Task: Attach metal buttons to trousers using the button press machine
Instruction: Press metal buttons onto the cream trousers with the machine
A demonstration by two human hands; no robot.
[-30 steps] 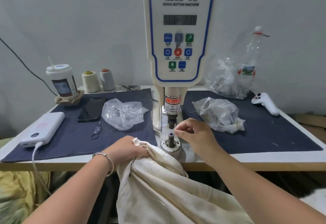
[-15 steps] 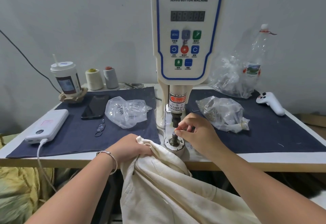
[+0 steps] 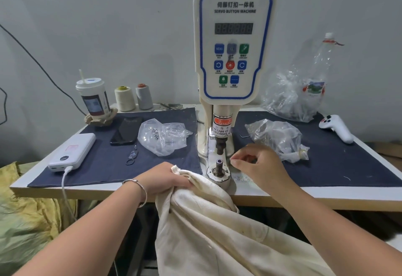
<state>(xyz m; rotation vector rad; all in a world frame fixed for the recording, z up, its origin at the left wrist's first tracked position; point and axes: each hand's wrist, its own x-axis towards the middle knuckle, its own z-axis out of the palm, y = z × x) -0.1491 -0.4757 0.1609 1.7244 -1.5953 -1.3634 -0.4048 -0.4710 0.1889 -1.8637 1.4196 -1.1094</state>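
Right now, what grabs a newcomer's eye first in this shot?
The tall cream servo button machine with its blue-rimmed control panel stands dead centre on the table. At its base, the right hand hovers with curled fingers just right of the lower die post. The left hand grips cream trousers bunched at the front edge.

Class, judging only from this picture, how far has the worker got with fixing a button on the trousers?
Done: a small part sits on the lower die of the button machine. In hand: the left hand grips the cream trousers at the table edge; the right hand hovers beside the die, fingers curled. Left: the cloth is not yet over the die, and no pressing shows.
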